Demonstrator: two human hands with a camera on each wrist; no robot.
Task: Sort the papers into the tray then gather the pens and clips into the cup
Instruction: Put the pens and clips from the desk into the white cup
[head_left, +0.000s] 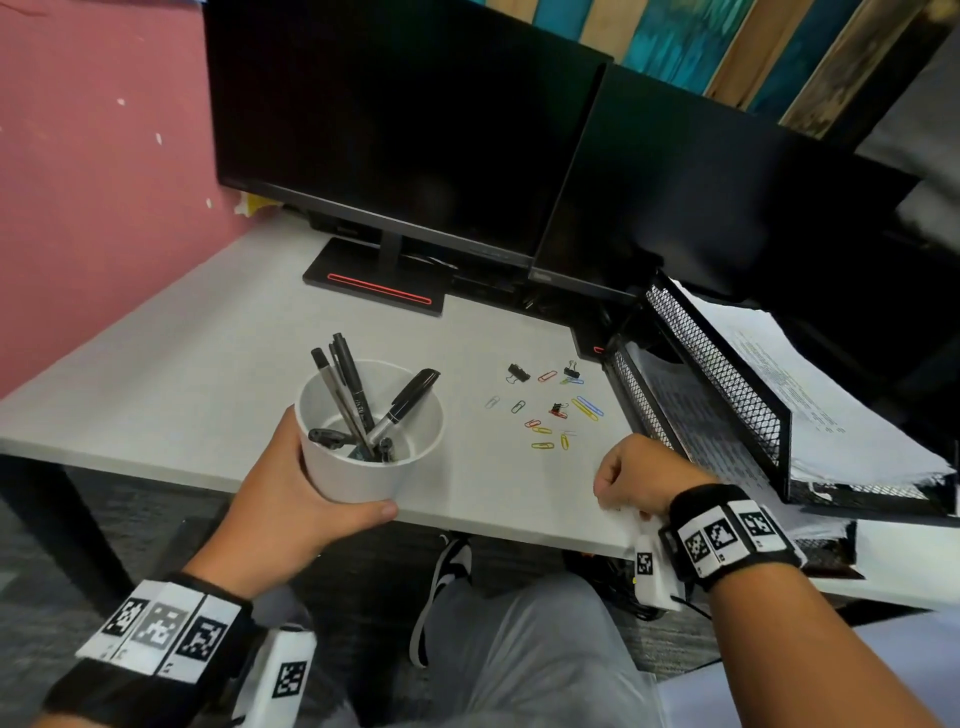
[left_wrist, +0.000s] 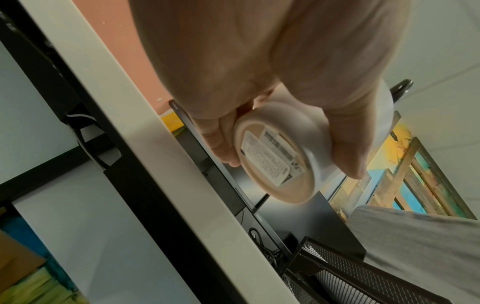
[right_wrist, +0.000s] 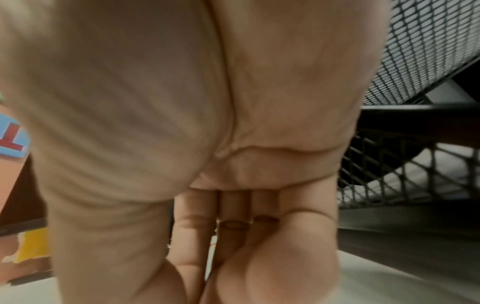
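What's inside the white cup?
Black pens stand in the cup, which the left hand holds. Any clips at its bottom would be hidden by the pens and wall.

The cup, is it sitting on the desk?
Apart. The left wrist view shows the left hand holding the cup up, its labelled bottom bare and off the desk.

Red letter "T" on blue sign (right_wrist: 11, 137), cup (left_wrist: 298, 156) label print unreadable
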